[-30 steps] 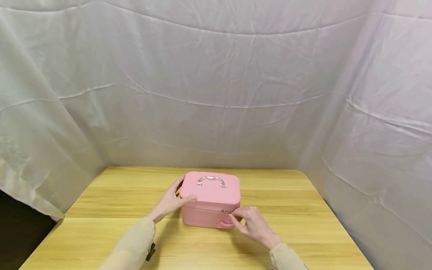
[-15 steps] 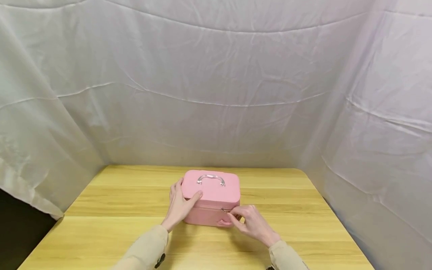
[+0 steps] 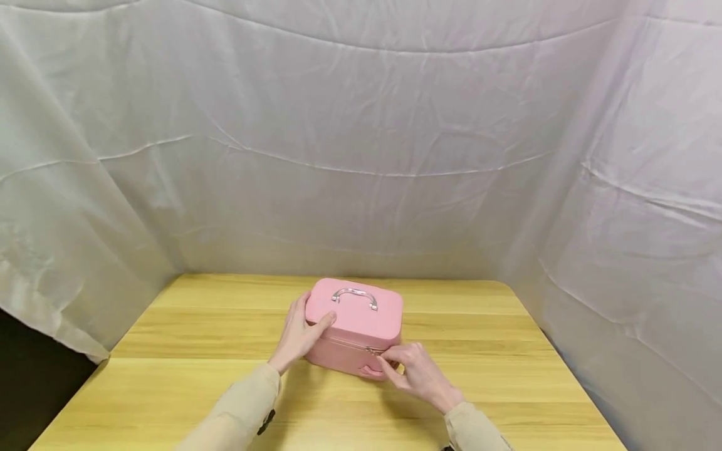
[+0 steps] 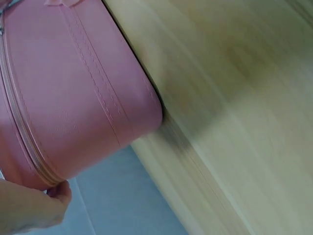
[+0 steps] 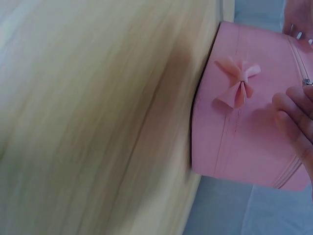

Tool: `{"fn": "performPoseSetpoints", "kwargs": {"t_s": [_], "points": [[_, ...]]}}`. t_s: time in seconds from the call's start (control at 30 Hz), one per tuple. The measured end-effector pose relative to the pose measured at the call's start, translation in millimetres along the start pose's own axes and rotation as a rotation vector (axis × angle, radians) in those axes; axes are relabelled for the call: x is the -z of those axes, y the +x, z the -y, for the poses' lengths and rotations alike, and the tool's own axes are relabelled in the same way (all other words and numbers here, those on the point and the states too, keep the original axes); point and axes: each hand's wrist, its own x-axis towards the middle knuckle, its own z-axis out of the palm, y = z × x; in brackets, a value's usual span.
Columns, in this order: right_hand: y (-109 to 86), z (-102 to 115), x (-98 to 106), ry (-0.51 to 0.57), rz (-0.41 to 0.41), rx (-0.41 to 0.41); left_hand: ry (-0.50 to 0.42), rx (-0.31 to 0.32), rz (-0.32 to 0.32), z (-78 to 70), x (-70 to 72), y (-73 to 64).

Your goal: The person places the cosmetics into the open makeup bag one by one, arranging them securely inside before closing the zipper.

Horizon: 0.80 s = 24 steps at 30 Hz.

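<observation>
A pink zip-up vanity case (image 3: 361,322) with a silver handle (image 3: 354,292) on its lid stands on the table, turned slightly. My left hand (image 3: 296,337) grips its left side, the thumb on the lid's front edge and the other fingers along the side. At the front right corner, my right hand (image 3: 420,374) pinches the zipper pull, mostly hidden by the fingers; the metal slider (image 5: 307,82) shows beside them in the right wrist view. Below the zipper, a pink bow (image 5: 240,82) decorates the front. The lid is down on the case.
The wooden table (image 3: 214,332) extends around the case on all sides. Pale grey cloth (image 3: 350,213) hangs behind it and along both sides. A dark area (image 3: 34,382) lies beyond the table at the left.
My left hand has shifted right and higher on the case, its thumb further onto the lid. The case has turned slightly clockwise. My right hand has stayed at the zipper, moving slightly left.
</observation>
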Motion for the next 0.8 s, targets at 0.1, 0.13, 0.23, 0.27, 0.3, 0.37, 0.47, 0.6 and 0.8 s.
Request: {"fn": "performPoseSetpoints", "kwargs": {"t_s": [0.1,0.13,0.23,0.27,0.3,0.37,0.47,0.6,0.8], "points": [[0.7,1,0,-0.018,0.007,0.000,0.000,0.001,0.022,1.2,2.0,3.1],[0.7,2,1,-0.026,0.009,-0.003,0.001,0.003,0.030,1.6,2.5,4.0],[-0.2,3,2,-0.042,0.009,-0.011,0.000,0.001,0.046,3.7,4.6,7.5],[-0.8,3,3,-0.041,0.010,-0.012,-0.003,0.001,0.050,4.5,5.3,8.7],[-1.4,3,4,-0.044,0.011,-0.014,-0.007,-0.001,0.052,5.4,6.2,10.1],[-2.8,3,6,-0.040,0.016,-0.016,-0.018,0.000,0.054,7.4,8.4,12.8],[-4.0,2,10,-0.019,0.030,-0.004,-0.040,0.000,0.062,10.4,11.8,17.6],[-4.3,1,14,0.014,0.054,0.018,-0.069,-0.001,0.099,14.0,15.6,26.0],[-5.4,-2,18,0.061,0.067,0.041,-0.134,-0.004,0.192,18.1,19.8,39.2]]}}
